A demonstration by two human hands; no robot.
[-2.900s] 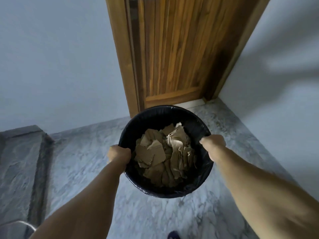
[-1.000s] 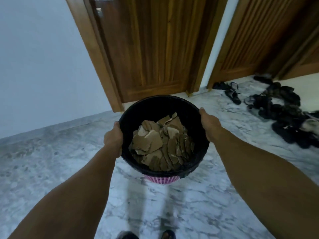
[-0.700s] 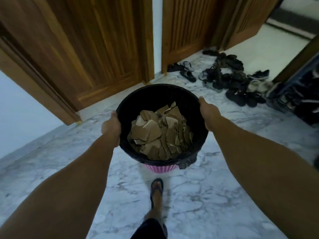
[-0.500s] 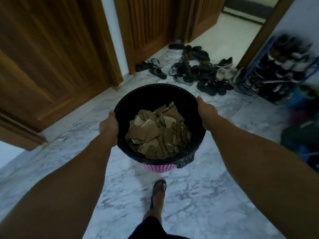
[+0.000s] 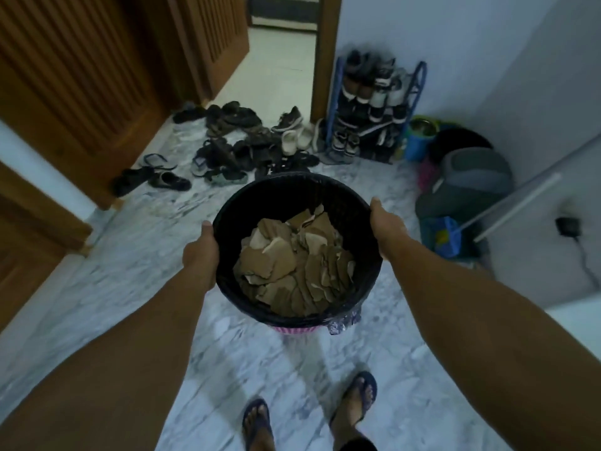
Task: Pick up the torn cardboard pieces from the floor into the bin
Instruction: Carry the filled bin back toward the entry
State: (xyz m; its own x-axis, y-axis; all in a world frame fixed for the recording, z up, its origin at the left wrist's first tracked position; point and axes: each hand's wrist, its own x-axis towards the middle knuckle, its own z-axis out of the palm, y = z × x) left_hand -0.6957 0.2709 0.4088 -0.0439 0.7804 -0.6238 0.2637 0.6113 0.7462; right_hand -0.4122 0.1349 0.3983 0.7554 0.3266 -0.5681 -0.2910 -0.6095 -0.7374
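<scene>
I hold a round bin (image 5: pixel 354 206) lined with a black bag above the marble floor; its pink basket base shows underneath. A heap of torn brown cardboard pieces (image 5: pixel 294 265) lies inside it. My left hand (image 5: pixel 201 255) grips the bin's left side, thumb at the rim. My right hand (image 5: pixel 385 227) grips the right side of the rim. Both arms stretch forward. No cardboard pieces show on the floor.
Several sandals and shoes (image 5: pixel 227 148) lie scattered ahead by the wooden doors (image 5: pixel 74 86). A blue shoe rack (image 5: pixel 374 105) stands by an open doorway. A grey bin (image 5: pixel 468 187), a mop handle (image 5: pixel 517 203) and a blue container (image 5: pixel 419 138) sit right. My feet in flip-flops (image 5: pixel 354 395) are below.
I have turned right while carrying the bin: the wall and door slid out left, and the shoes, rack and grey bin came into view. Both hands keep their grip.
</scene>
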